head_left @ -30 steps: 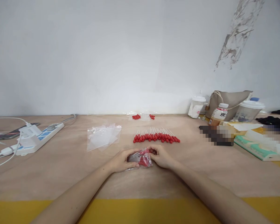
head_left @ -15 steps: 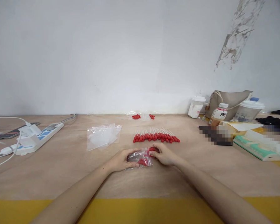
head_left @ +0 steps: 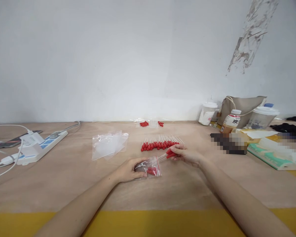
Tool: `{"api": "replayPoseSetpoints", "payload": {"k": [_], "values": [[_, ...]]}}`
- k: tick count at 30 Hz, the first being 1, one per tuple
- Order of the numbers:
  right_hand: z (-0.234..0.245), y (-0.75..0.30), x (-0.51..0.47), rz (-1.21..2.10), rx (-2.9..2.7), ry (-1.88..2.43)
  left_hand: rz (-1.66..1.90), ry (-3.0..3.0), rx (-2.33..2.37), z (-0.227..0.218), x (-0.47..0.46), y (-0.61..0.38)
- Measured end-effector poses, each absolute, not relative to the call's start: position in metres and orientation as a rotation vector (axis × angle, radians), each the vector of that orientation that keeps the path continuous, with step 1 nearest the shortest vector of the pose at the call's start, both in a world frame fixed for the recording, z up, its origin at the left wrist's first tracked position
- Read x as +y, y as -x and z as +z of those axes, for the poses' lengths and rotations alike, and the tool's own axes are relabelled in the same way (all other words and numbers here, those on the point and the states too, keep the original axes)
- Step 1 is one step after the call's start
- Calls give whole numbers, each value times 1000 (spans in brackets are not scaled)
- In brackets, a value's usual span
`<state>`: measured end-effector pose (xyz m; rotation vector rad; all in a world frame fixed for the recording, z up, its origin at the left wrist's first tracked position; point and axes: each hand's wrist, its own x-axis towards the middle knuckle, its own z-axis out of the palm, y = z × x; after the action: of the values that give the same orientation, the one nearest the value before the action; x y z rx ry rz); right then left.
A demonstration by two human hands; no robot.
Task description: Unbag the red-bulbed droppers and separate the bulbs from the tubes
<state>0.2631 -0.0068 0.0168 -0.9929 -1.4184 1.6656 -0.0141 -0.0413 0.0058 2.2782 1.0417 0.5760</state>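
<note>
My left hand [head_left: 134, 169] is closed around a clear zip bag [head_left: 153, 161] lying on the table, its mouth facing right. Red-tipped sticks [head_left: 152, 171] show through the plastic. Between the fingertips of my right hand [head_left: 184, 154] are a few more red-tipped sticks [head_left: 169, 153], held by their red ends; their pale shafts point left at the bag's mouth. Whether the shaft ends are inside the bag, I cannot tell. Just beyond both hands lies a row of red-tipped sticks [head_left: 158, 144], partly covered by my right hand at its right end.
Flat clear bags [head_left: 111, 144] lie at left of the row. Filled bags [head_left: 144, 124] rest near the wall. A power strip [head_left: 43, 146] with cables is at far left. At right stand a paper cup [head_left: 207, 113], a bottle [head_left: 231, 121] and a tissue pack [head_left: 273, 154].
My right hand has moved right and slightly away from me, off the bag's mouth, with sticks in its fingers; their shafts now show. My left hand and the bag stay almost still.
</note>
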Motion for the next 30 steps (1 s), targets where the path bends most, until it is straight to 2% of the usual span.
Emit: {"api": "replayPoseSetpoints", "payload": {"k": [4,9,11,17,21,24,30], "values": [[36,-298,7,1587,-1250,1006,709,-2039,964,4,-36,16],[50,-287,19,1334,-1182,880,1409,-1369,1177,-6,-8,26],[50,-260,23,1159,-1314,880,1573,-1115,1175,-11,7,29],[37,-164,33,376,-1943,901,1513,-951,1095,-11,40,21],[29,-128,40,-4,-2335,954,1451,-891,1043,-8,48,11],[25,-118,42,-137,-2461,1020,1412,-860,1005,-5,47,8],[24,-118,36,-145,-2486,1069,1241,-918,734,1,36,2]]}}
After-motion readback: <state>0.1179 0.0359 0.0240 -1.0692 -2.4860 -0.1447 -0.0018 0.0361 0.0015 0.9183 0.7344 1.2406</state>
